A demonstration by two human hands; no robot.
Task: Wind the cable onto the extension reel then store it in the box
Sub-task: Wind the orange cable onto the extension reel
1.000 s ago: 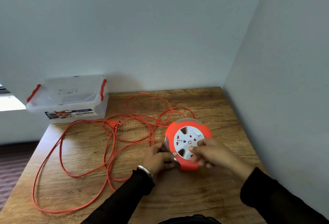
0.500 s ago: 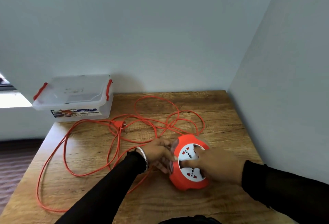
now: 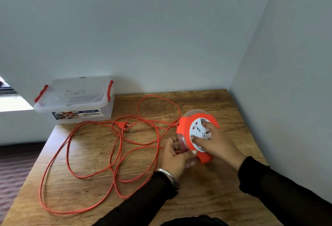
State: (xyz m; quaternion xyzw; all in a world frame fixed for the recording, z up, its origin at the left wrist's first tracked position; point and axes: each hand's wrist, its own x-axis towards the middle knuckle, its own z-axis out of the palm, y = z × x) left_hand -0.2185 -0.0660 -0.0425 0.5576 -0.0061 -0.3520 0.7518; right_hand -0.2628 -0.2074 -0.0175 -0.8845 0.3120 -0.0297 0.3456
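Note:
The orange extension reel (image 3: 185, 127) with a white socket face is tilted up off the wooden table (image 3: 206, 195), towards the right. My right hand (image 3: 213, 141) grips its white face from the front. My left hand (image 3: 175, 155) holds the reel's lower left rim, where the orange cable (image 3: 115, 154) comes in. The cable lies in loose loops across the left and middle of the table, with its plug (image 3: 123, 124) lying near the back. A clear plastic box (image 3: 75, 103) with red latches and its lid on stands at the table's back left corner.
Grey walls close off the back and the right side of the table. The table's left edge drops to a dark floor (image 3: 16, 168). Cable loops reach close to the left front edge.
The reel was lifted from lying flat near me and tilted up, further back and right. My right hand stayed on its face, my left hand shifted to the lower rim.

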